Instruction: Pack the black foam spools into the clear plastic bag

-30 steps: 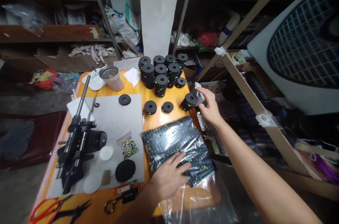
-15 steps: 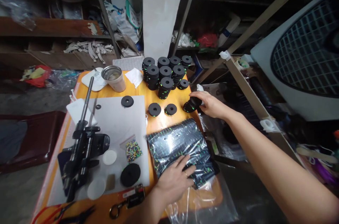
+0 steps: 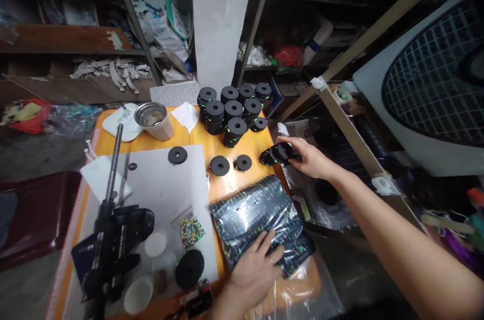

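Note:
My right hand [image 3: 312,158] is closed round a small stack of black foam discs [image 3: 278,153] at the right edge of the orange table [image 3: 196,138]. My left hand [image 3: 257,272] lies flat with fingers spread on a clear plastic bag of black sheets with green marks [image 3: 257,216] near the table's front. Two single black discs [image 3: 220,165] lie between the bag and a cluster of stacked black discs [image 3: 232,111] at the back of the table.
A white sheet [image 3: 166,194] carries a black press tool [image 3: 113,239], a bag of coloured beads [image 3: 191,229], white caps and black discs. A metal cup [image 3: 153,119] stands at the back left. Cluttered shelves behind; a fan housing [image 3: 427,78] at right.
My right hand went from resting beside the disc stack to gripping it and lifting it slightly off the table edge. The left hand stayed on the bag. The camera drifted a little.

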